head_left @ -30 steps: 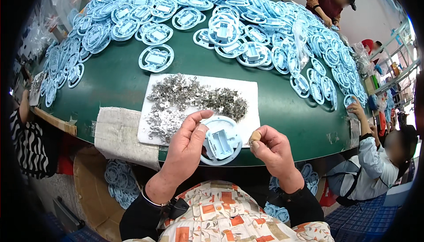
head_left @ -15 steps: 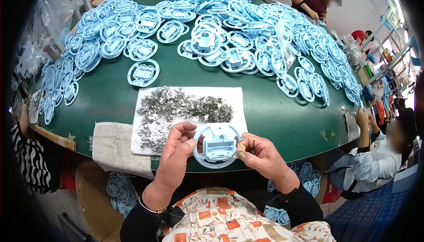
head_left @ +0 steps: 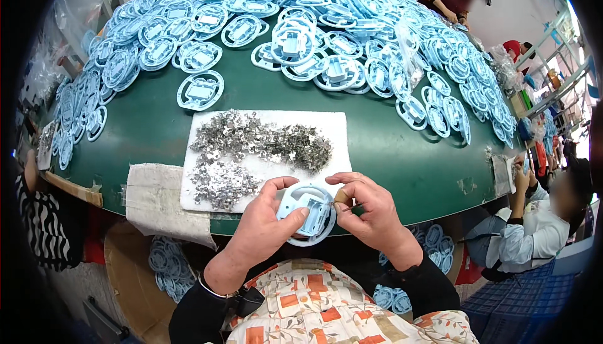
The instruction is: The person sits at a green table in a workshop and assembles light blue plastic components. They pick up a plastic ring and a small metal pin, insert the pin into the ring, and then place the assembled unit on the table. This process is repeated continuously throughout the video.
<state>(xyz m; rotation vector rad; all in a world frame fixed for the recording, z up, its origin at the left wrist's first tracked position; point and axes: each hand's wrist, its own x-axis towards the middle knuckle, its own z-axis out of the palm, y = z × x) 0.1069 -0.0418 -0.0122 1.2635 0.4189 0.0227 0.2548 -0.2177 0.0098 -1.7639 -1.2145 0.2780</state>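
A light blue plastic wheel-shaped part [head_left: 304, 220] is tilted in front of me, its rectangular compartment facing up. My left hand [head_left: 267, 218] grips its left side, with the thumb lying across the compartment's edge. My right hand [head_left: 370, 212] is at the part's right side, finger and thumb pinched together on a thin dark stick-like thing [head_left: 357, 207]. A tan wrap covers one right fingertip; what the tip of the stick touches is hidden. Beyond my hands, small shiny metal pieces [head_left: 235, 149] lie heaped on a white foam board [head_left: 336, 137].
A large heap of similar blue parts [head_left: 291, 43] covers the far side of the green table [head_left: 402, 174]. A whitish cloth [head_left: 160, 199] hangs over the near edge. Below stand cardboard boxes [head_left: 135, 281] with more parts. Other people [head_left: 534, 218] sit around the table.
The blue part has turned and tipped, so its compartment now slants. My left thumb has moved onto the compartment's edge, and my right hand has closed in on the part's right side.
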